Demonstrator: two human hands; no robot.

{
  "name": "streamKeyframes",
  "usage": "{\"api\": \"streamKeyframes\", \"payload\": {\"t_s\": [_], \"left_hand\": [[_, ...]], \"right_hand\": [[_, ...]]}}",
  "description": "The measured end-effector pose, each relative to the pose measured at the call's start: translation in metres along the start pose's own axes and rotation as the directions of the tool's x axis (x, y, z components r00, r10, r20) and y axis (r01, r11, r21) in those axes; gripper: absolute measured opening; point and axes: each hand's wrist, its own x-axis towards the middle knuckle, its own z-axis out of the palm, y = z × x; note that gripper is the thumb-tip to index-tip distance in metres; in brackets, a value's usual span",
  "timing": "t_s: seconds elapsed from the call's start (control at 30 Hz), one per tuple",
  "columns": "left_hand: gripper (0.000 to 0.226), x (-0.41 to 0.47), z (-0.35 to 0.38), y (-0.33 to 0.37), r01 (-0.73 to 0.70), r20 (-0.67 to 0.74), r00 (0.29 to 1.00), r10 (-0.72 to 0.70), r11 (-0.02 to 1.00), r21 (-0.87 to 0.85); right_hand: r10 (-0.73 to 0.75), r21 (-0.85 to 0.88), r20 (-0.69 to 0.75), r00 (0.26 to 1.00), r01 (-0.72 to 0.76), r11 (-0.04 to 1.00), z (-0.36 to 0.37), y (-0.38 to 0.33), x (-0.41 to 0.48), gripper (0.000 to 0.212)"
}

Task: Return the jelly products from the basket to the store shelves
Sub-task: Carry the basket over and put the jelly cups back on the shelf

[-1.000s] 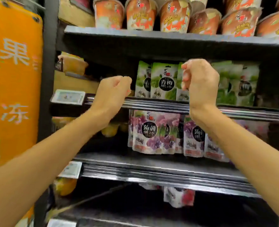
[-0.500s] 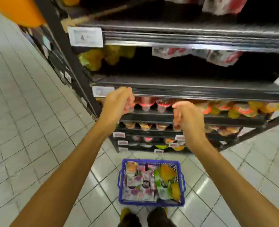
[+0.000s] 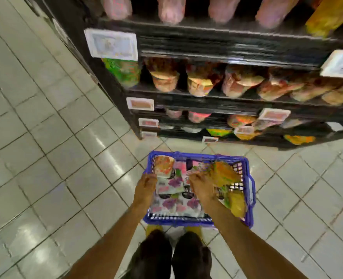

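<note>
Several jelly pouches (image 3: 174, 204) fill the blue basket (image 3: 196, 155) near the shelves (image 3: 227, 101); your left hand (image 3: 146, 185) at its left rim, right hand (image 3: 200, 185) inside, each grip too blurred to tell

You're on glossy grey floor tiles (image 3: 45, 158); white price tags (image 3: 111, 44) ahead of you, print too blurred to read

Blue plastic basket (image 3: 249, 190) on grey floor tiles (image 3: 45, 158).
Left hand (image 3: 145, 186) at purple-printed jelly pouches (image 3: 169, 185), right hand (image 3: 202, 186) beside an orange packet (image 3: 224, 174).
</note>
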Motion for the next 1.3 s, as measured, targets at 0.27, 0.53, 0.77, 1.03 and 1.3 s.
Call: {"api": "streamKeyframes", "payload": {"t_s": [0.27, 0.53, 0.77, 1.03, 1.3], "left_hand": [[0.030, 0.125, 0.053, -0.070, -0.036, -0.052, 0.998, 0.044, 0.987, 0.160], [0.036, 0.150, 0.070, -0.077, -0.039, -0.087, 0.994, 0.061, 0.971, 0.236], [0.034, 0.098, 0.044, -0.060, 0.155, 0.165, 0.973, -0.161, 0.987, 0.049], [0.008, -0.052, -0.004, 0.077, 0.063, 0.457, 0.888, 0.047, 0.973, -0.223], [0.063, -0.223, -0.040, 0.265, -0.305, 0.377, 0.849, 0.369, 0.926, -0.221]], "right_hand": [[0.076, -0.075, 0.041, 0.996, -0.073, 0.995, 0.078, 0.087, 0.136, 0.016], [0.230, -0.050, 0.089, 0.969, -0.227, 0.973, 0.099, 0.096, 0.179, 0.042], [0.145, 0.094, 0.180, 0.973, -0.164, 0.982, 0.041, 0.075, 0.109, 0.037], [-0.162, 0.187, 0.192, 0.968, 0.126, 0.974, -0.049, -0.044, -0.050, 0.044], [-0.407, 0.318, 0.230, 0.884, 0.327, 0.890, -0.128, -0.225, -0.199, 0.022]]}}
